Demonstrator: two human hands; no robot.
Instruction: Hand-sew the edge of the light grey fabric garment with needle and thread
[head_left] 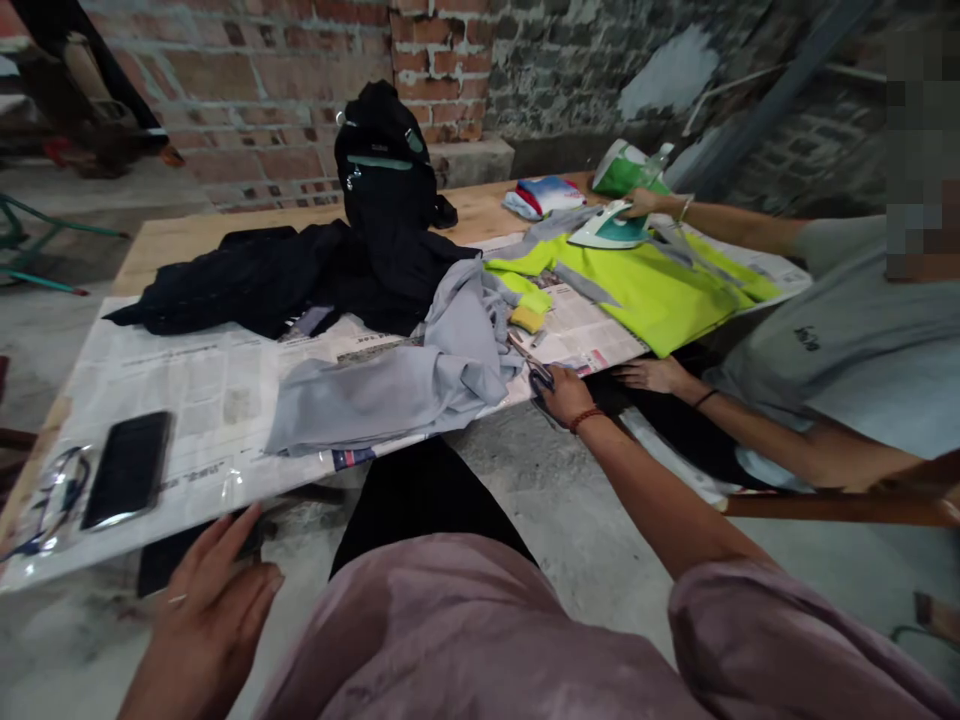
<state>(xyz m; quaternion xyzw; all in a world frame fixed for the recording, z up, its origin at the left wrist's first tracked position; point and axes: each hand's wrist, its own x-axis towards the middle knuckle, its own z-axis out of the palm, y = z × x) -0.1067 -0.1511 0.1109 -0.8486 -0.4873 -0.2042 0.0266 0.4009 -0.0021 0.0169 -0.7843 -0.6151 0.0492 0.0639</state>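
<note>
My right hand (566, 397) is closed around the dark handles of a pair of scissors (538, 376) at the table's front edge. The blades point away from me, beside a crumpled grey cloth (390, 385). Just beyond them lie a yellow sponge-like block (526, 319) and some small items too tiny to name. My left hand (214, 600) hovers below the front left edge with its fingers stretched out, holding nothing. A black smartphone (127, 468) rests on the newspaper near it, with a pair of glasses (56, 500) at the table corner.
Newspaper (217, 385) under clear plastic covers the wooden table (180, 240). Black clothing (262, 275) and a black backpack (382, 150) stand behind the grey cloth. To the right, a seated co-worker (840, 340) holds an iron (611, 228) on a neon-yellow garment (660, 290).
</note>
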